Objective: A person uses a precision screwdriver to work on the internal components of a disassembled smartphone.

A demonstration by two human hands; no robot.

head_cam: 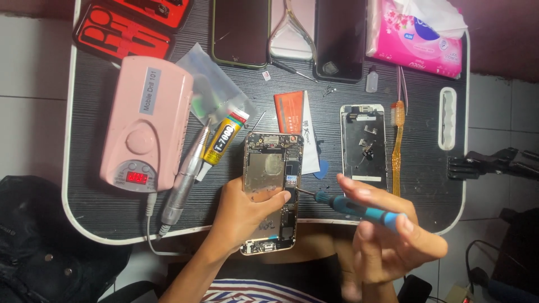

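Observation:
My left hand (244, 216) grips an opened phone body (272, 168) with its bare metal interior facing up, thumb resting across its middle. My right hand (387, 235) holds a blue-handled screwdriver (353, 206); its thin tip touches the right side of the phone's interior near my left thumb. A detached phone screen panel (364, 147) lies face down just right of the phone body.
A pink drill unit (146, 123) and its metal handpiece (185, 179) sit left. A glue tube (222, 140), orange card (289, 111), toothbrush (397, 146), two dark phones (240, 31), a pink tissue pack (415, 33) and a red tool case (120, 31) cover the dark lap table (95, 213).

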